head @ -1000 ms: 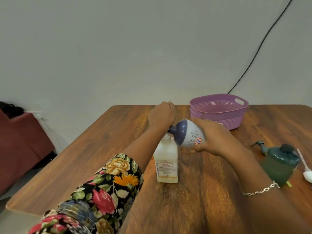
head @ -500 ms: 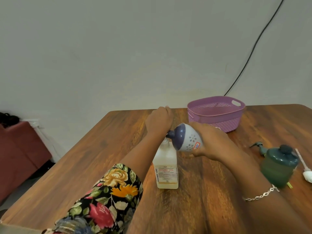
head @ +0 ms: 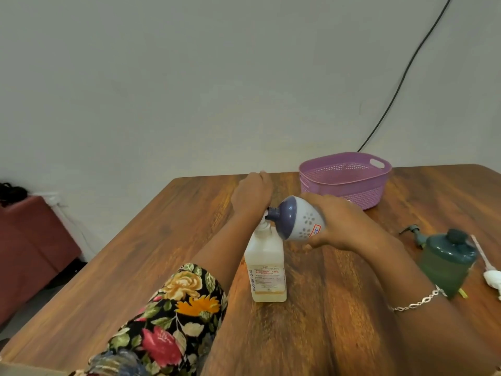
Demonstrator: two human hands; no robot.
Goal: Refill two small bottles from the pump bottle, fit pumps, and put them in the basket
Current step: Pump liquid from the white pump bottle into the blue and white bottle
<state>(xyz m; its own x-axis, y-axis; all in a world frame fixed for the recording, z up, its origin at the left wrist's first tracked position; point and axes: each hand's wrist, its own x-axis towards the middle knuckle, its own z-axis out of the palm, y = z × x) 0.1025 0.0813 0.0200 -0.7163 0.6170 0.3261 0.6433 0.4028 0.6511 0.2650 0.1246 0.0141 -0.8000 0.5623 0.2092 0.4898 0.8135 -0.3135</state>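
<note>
A clear pump bottle (head: 267, 270) with pale liquid and a printed label stands mid-table. My left hand (head: 252, 192) rests on top of its pump head, fingers curled over it. My right hand (head: 339, 221) grips a small white and purple bottle (head: 296, 219), tipped sideways with its open neck against the pump's spout. A small dark green bottle (head: 447, 263) stands at the right, a loose green pump (head: 414, 234) lying behind it. The purple basket (head: 345, 176) sits at the back of the table.
A white pump (head: 490, 275) with a long tube lies at the right edge, beside the green bottle. A black cable runs down the wall behind the basket. A dark red seat (head: 32, 245) stands left of the wooden table (head: 135, 261).
Both hands and the bottles hold the same pose. Only the camera has shifted slightly.
</note>
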